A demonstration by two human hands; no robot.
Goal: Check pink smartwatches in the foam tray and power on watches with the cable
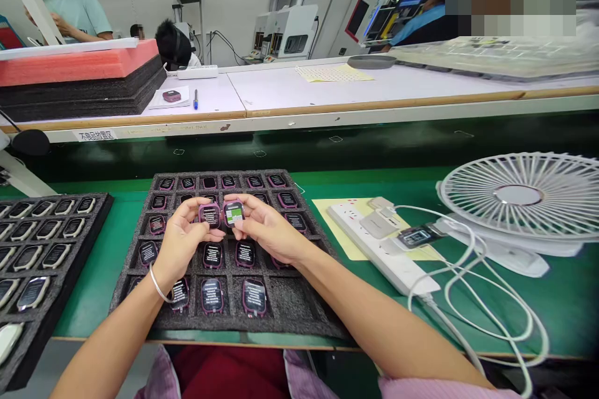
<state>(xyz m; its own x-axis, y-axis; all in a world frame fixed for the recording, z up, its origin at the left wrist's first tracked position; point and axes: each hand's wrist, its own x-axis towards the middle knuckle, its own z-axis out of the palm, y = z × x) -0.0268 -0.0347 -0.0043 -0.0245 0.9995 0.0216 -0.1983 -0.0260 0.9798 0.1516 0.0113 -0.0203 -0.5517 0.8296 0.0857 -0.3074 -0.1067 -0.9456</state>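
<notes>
My left hand (187,234) pinches a purple-framed smartwatch body (209,216) with white text on its dark screen. Beside it, my right hand (262,224) grips a second smartwatch body (233,214), whose screen shows green and white. The two watches are held side by side, close together, above a black foam tray (290,299). Several more purple watches sit face up in the tray's compartments, such as one watch (254,297) in the front row. Most of their screens show white text. My hands and forearms hide some compartments.
A second foam tray (77,259) with pale-framed watches lies at left. On the right are a white power strip (379,249), looped white cables (510,318) and a white fan (519,196). A raised shelf (290,90) spans the back, carrying foam sheets (84,68). Other people are beyond.
</notes>
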